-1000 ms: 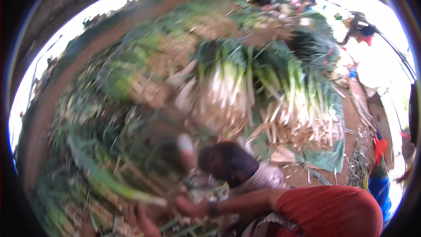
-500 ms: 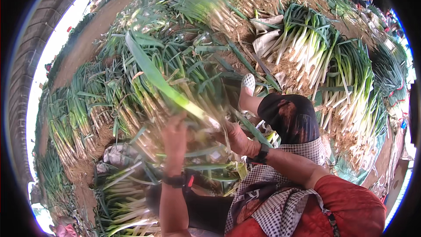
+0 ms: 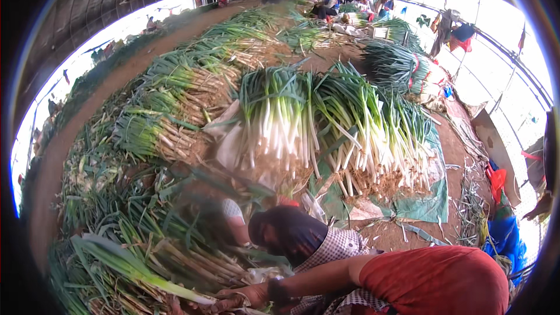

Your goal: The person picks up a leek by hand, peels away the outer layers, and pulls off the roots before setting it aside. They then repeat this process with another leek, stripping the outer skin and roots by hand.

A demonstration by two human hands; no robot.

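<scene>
Neither of my hands shows in the head view. Just below me a person in a red top [image 3: 431, 280], a dark head covering [image 3: 291, 233] and a checked scarf bends over a heap of green onions. That person's bare forearm reaches left along the lower edge. Its hand [image 3: 242, 298], with a dark wristband, grips the root end of a long green onion [image 3: 134, 268] lying on the heap. A blurred pale shape [image 3: 230, 216] beside the person's head is too smeared to identify.
Bundles of trimmed green onions with white stalks [image 3: 326, 134] lie on a green tarp [image 3: 420, 204]. Untrimmed heaps [image 3: 175, 105] run left and far back. Brown earth floor [image 3: 455, 140] lies to the right. Other people [image 3: 326, 3] sit far off in the tunnel.
The view has swung from the onion heap close up to the whole tunnel. The person in red has lowered both raised arms, and one hand now grips an onion low on the heap.
</scene>
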